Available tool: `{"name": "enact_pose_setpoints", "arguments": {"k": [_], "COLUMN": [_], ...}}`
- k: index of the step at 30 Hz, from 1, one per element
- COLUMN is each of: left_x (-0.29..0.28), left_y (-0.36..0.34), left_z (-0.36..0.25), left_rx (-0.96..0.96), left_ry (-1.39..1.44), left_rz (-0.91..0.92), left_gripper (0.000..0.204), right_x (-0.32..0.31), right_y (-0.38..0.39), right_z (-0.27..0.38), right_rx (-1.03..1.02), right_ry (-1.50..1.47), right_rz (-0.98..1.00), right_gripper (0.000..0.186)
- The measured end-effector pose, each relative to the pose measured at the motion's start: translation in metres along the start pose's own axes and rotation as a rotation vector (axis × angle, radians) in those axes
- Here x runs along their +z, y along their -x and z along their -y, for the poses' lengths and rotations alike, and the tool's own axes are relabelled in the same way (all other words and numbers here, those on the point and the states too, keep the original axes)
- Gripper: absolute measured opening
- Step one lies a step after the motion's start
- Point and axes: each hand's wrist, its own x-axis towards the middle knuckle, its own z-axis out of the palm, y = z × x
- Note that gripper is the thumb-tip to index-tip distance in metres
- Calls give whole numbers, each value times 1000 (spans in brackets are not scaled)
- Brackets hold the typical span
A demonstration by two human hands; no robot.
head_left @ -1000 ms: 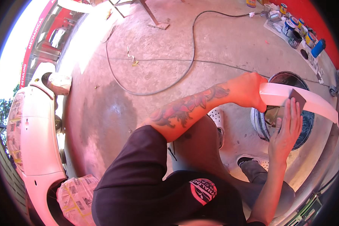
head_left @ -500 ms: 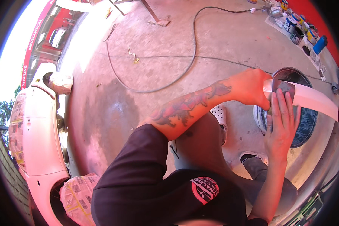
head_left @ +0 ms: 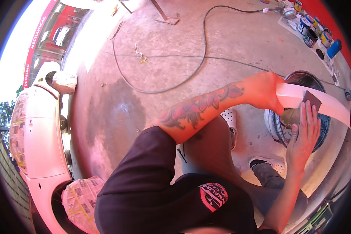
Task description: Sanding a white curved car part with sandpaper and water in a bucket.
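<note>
My left hand (head_left: 270,94) is closed round the left end of a long, curved white part (head_left: 335,107) that reaches to the right edge. My right hand (head_left: 305,128) has its long, straightened fingers on a dark grey abrasive sheet (head_left: 312,99), holding it flat against the part's face. Beneath both hands stands a dark bucket (head_left: 321,138) with murky contents, partly hidden by the part and my right hand.
A pale car body (head_left: 45,144) with paper-masked areas fills the left side. A hose (head_left: 163,89) loops across the concrete floor. Paint cans (head_left: 310,37) and a blue bottle line the red wall. My legs and clogs are below.
My right hand with the sheet slid left toward my left hand half a second ago and is now back to the right. My left hand keeps its hold on the white part.
</note>
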Motion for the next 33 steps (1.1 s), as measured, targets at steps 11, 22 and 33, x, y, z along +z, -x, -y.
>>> {"name": "enact_pose_setpoints", "arguments": {"k": [11, 22, 33], "left_x": [0, -1, 0], "left_y": [-6, -7, -5], "left_z": [-1, -3, -8], "left_rx": [-2, -6, -40], "left_ry": [12, 3, 91], "left_rz": [7, 39, 91], "left_gripper": [46, 47, 44], "right_x": [18, 34, 54], "right_y": [-4, 12, 7], "right_z": [-20, -80, -20], "right_rx": [120, 247, 200], "right_ry": [-86, -94, -155], "right_rz": [-209, -326, -385], "right_gripper": [42, 45, 51]}}
